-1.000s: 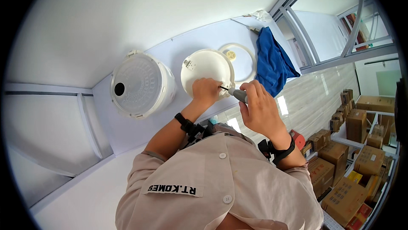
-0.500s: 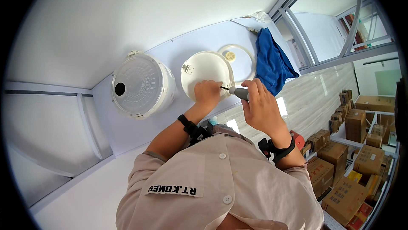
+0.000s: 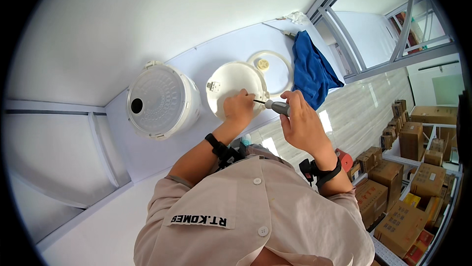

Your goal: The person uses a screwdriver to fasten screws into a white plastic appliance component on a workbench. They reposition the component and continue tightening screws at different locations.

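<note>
A shallow round white lid [image 3: 228, 77] lies on the table in front of me, its hollow side up. A small latch-like fitting [image 3: 214, 86] sits on its left inner wall. Over its near side is my left hand [image 3: 239, 106], with fingers curled and closed at the right part of the lid; the fingertips are partly hidden. My right hand [image 3: 305, 123] is closed around the grey handle of a screwdriver [image 3: 279, 107]. Its dark shaft points left, and the tip meets the lid beside my left fingers. Whatever sits under the tip is too small to make out.
On the left stands a white bucket-like container [image 3: 194, 104] with a translucent cover [image 3: 160, 99]. A white ring [image 3: 290, 79], a cream round knob [image 3: 263, 64] and a blue cloth [image 3: 314, 72] lie beyond and right. Cardboard boxes [image 3: 396, 226] fill shelves at the lower right.
The view has shifted slightly. The lid's latch-like fitting appears turned and a little lower, and the left fingers have altered their pose slightly. The screwdriver stays against the lid in my right hand.
</note>
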A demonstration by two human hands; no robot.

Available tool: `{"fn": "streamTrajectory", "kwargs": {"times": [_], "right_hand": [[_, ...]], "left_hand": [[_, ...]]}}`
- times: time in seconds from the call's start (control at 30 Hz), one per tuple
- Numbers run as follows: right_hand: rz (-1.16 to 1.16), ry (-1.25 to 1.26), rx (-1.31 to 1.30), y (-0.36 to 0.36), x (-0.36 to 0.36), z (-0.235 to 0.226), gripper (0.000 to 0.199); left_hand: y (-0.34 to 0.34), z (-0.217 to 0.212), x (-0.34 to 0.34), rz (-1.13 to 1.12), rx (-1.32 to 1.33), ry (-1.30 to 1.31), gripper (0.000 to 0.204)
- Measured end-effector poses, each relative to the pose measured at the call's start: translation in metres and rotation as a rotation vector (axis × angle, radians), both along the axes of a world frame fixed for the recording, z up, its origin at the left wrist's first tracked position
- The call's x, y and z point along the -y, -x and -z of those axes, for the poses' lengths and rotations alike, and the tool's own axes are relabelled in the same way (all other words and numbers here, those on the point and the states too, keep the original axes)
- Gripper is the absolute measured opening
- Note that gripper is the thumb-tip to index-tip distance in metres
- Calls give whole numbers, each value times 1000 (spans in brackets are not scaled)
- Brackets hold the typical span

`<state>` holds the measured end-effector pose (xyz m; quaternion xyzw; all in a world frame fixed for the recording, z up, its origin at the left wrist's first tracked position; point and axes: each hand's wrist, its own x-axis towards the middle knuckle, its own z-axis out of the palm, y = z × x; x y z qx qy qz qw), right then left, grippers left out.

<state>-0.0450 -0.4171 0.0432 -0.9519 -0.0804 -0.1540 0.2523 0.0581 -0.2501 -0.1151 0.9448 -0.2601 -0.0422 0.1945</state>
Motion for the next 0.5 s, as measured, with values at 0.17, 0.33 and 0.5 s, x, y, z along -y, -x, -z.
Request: {"fn": "streamTrajectory", "kwargs": {"times": [0.17,0.33,0.5], "right_hand": [[167,127,-241,2,4,2,44],[210,147,-283,1,4,-5,44],[-73,83,38,4,9,3,44]], "left_hand": [[-4,11,-6,78,223,101,28],[-12,20,-15,118,240,250,38],[-15,21,-15,83,224,216,40]]}}
